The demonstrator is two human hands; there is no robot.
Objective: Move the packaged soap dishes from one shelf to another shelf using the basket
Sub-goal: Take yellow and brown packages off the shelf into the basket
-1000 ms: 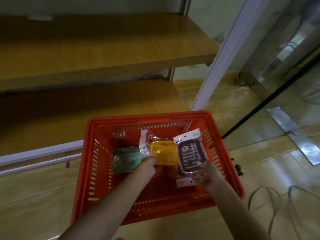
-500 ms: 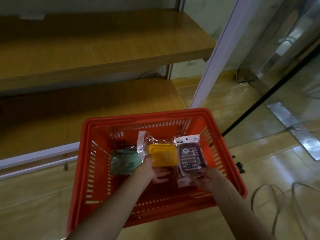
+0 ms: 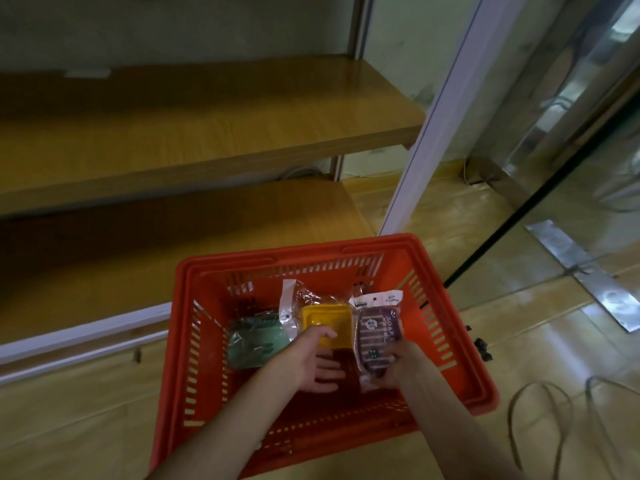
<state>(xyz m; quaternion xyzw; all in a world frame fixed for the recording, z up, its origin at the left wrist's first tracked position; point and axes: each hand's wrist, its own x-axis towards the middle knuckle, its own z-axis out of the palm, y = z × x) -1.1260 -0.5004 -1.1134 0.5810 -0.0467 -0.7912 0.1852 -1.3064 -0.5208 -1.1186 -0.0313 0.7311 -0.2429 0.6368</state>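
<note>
Two packs in hand over red basket | left hand pinches yellow soap dish | right hand grips purple soap dish, long axis upright | green soap dish lies left, nearer left hand

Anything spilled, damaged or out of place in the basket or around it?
Nothing stands out. The red basket sits on the floor holding green, yellow and purple soap dish packs, all sealed; loose cables lie beside it.

Your red basket sits on the tiled floor, beside two wooden shelves and some loose cable.
</note>
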